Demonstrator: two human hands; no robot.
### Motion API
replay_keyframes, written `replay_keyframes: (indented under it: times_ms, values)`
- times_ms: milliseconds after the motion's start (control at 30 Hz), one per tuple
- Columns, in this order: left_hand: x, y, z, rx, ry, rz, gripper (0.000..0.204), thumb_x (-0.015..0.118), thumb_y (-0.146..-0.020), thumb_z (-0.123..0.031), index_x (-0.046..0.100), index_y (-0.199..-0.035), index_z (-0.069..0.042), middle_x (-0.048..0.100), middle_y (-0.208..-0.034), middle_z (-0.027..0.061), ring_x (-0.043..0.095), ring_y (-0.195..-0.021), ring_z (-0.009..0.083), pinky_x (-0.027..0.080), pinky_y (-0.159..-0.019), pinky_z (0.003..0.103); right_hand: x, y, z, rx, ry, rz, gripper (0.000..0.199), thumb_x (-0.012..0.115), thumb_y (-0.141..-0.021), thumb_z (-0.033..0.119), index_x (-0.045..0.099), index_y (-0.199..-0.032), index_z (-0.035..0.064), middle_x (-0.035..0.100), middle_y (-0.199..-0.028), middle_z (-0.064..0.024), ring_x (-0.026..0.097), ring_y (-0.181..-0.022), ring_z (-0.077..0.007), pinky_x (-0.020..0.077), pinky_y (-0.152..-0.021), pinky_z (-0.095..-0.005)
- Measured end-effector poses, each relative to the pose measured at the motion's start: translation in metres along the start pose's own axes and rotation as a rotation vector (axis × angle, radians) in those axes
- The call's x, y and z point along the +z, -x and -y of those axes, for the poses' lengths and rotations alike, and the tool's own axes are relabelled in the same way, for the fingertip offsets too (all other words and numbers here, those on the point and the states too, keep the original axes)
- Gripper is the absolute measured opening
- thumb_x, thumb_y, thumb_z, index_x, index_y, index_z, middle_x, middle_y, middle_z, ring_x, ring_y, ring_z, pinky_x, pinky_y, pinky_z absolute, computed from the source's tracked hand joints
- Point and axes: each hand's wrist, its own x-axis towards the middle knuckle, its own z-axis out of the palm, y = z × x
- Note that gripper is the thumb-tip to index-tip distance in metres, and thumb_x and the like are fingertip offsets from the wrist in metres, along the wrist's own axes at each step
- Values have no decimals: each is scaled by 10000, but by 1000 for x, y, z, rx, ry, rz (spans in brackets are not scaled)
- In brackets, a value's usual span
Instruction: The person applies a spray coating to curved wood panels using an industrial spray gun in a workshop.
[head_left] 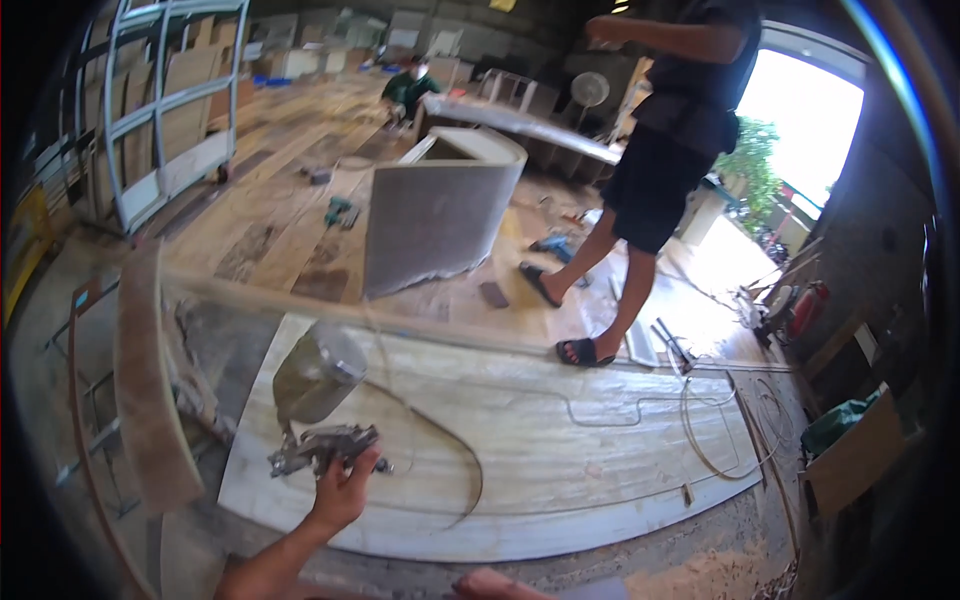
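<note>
Left grip (343,492) wrapped round spray gun (325,443); likely stiff, top-heavy (bulky cup (320,375)), best held beneath body. Right grip (495,586): cannot tell.

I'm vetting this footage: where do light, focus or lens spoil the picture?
Head view throughout: doorway blown out white, bluish flare at upper right; black vignetted corners, pale floor sheet apparently bowed; far person soft, spray gun clearer.

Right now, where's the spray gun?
In the head view, lower left of centre: the spray gun is in the left hand, just below its cup, with the pale floor sheet behind it.
</note>
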Motion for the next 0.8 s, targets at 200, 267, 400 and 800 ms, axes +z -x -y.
replay_keyframes:
  times_ms: [200, 267, 400, 800]
  values:
    - [9, -12, -58, 337, 142, 104, 118, 655, -1046, -103, 641, -1108, -4, 602, -1107, 56, 605, -1010, 156, 510, -900, 328, -178, -19, 54, 14, -197, -687, 209, 821, -903, 205, 709, -776, 82, 714, -752, -88, 701, -680, -309, 547, -603, -411]
    - [-7, -8, -81, 349, 141, 94, 136, 654, -1049, -124, 634, -1107, -2, 598, -1112, 62, 601, -1019, 159, 512, -900, 338, -222, -39, 69, -69, -174, -930, 133, 840, -857, 98, 718, -812, 75, 738, -808, -70, 713, -704, -267, 549, -630, -376]
    - [-36, 0, -104, 500, 94, 45, 256, 635, -1065, -250, 590, -1174, -23, 595, -1095, 101, 600, -1017, 192, 509, -926, 367, -300, -54, 106, -218, -207, -1088, 115, 787, -809, -11, 724, -899, 22, 750, -891, -137, 720, -781, -283, 559, -692, -357]
    - [-51, 37, -130, 394, -56, 102, 345, 583, -1085, -320, 559, -1288, -41, 507, -1424, 172, 576, -1201, 215, 489, -1012, 376, -340, -70, 169, -446, -576, -766, 535, 837, -836, 240, 646, -1254, -32, 675, -1283, -195, 631, -1197, -318, 477, -1041, -426]
